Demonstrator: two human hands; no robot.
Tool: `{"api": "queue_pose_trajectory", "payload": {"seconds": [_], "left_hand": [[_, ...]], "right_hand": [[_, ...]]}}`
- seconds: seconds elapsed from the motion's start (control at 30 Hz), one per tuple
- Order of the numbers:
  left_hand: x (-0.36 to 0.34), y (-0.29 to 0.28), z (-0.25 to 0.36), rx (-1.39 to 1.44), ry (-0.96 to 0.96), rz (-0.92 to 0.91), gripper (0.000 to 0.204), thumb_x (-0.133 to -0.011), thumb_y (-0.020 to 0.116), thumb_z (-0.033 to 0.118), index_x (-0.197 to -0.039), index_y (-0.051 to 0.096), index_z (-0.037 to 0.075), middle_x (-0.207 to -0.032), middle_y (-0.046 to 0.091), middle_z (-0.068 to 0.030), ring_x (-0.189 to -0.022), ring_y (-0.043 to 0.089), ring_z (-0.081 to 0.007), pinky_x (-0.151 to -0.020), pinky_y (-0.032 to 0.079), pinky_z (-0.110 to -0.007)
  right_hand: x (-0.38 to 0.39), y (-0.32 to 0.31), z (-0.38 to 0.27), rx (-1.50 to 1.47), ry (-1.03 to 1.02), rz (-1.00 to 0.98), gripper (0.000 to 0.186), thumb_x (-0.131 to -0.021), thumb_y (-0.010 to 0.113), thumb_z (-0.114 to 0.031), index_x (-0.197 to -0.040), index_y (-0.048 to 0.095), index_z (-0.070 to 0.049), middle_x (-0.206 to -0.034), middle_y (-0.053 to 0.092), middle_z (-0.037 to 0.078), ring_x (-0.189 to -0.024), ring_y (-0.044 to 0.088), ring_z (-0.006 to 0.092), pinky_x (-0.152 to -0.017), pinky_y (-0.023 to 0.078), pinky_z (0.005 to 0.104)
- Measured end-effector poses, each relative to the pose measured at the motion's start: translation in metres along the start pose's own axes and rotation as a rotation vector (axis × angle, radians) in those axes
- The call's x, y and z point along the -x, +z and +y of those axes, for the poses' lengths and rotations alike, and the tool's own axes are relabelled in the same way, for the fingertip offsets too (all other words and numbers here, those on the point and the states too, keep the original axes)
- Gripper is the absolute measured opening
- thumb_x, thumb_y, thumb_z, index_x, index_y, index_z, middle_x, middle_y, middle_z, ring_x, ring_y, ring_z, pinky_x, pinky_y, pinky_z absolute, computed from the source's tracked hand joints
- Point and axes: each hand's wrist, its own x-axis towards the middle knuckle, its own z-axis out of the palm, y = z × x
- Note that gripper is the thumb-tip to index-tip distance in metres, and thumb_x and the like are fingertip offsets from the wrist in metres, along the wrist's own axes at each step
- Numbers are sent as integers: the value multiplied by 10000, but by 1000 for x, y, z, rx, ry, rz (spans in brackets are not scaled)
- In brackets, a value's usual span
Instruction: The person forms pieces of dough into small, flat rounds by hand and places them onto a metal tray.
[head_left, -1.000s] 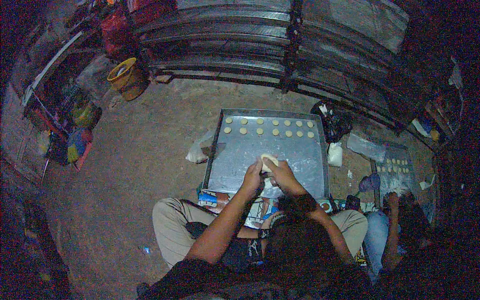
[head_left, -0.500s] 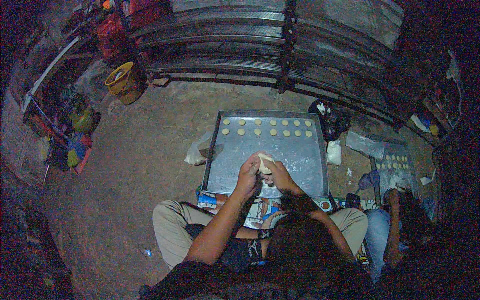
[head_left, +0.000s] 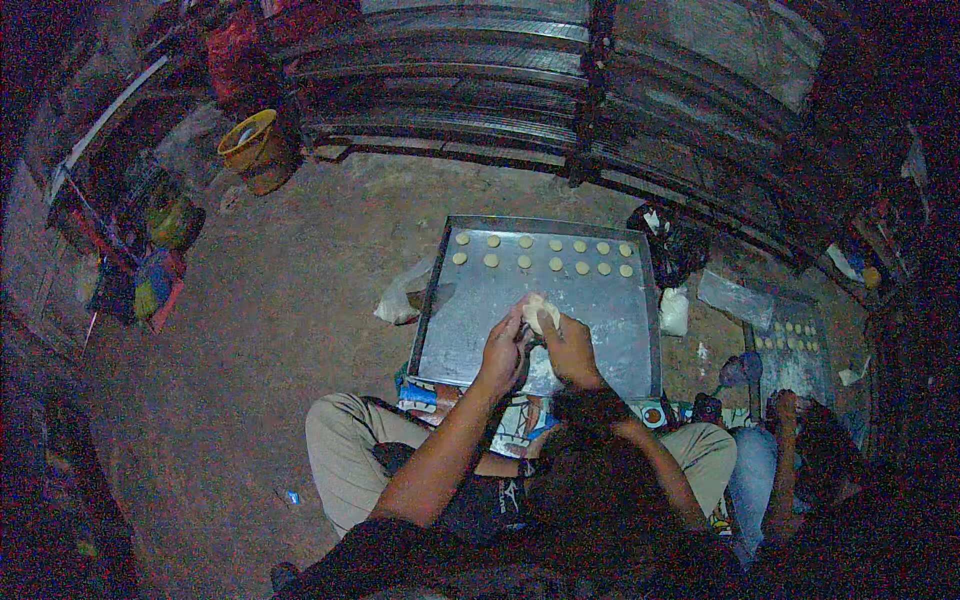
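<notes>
Two-handed, pinches dough (head_left: 542, 314) between left hand (head_left: 503, 352) and right hand (head_left: 567, 352) above tray (head_left: 465, 322) with far rounds (head_left: 556, 264); could tear if overstretched.

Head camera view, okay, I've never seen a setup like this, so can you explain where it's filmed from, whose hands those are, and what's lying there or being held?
There is no machine here, just a person's two bare hands. That person wears a wide fisheye camera on the head, looking down, so straight edges bend and the forearms rise from the bottom. The left hand and right hand together hold a piece of pale dough above a shallow metal tray. Toward the tray's far edge lie two rows of seven small pale rounds. Over on the right, another person's hand is by a second tray with similar rounds. The picture is dark and grainy, so fine detail is lost.
</notes>
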Motion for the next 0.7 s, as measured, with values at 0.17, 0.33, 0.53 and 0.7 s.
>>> {"api": "queue_pose_trajectory", "payload": {"seconds": [0.17,0.33,0.53,0.7], "left_hand": [[16,24,8,-236,-8,-13,429,-1026,499,204,-1414,470,23,-1284,597,-119,-1122,589,-203,-959,474,-331],[13,15,7,-322,102,47,367,-1001,549,123,-1346,515,2,-1260,608,-126,-1069,609,-188,-901,513,-335],[2,-7,16,-363,204,226,241,-999,568,143,-1191,602,2,-1055,685,-98,-947,662,-180,-833,532,-304],[7,6,31,-534,108,202,242,-1009,568,218,-1102,624,1,-1018,686,-95,-913,657,-153,-783,534,-292]], "right_hand": [[-8,-12,9,202,-25,6,433,-952,517,-353,-845,680,34,-807,663,282,-739,652,456,-709,511,525],[-5,-14,10,144,-81,-126,456,-979,499,-379,-871,679,25,-780,671,239,-718,661,403,-715,515,480],[1,-27,-27,27,-107,-440,373,-916,662,-395,-946,698,-25,-794,672,120,-759,665,232,-701,519,355],[-2,-36,-45,398,-140,-273,471,-733,797,-508,-881,698,-72,-771,671,100,-711,665,282,-687,526,387]]}}
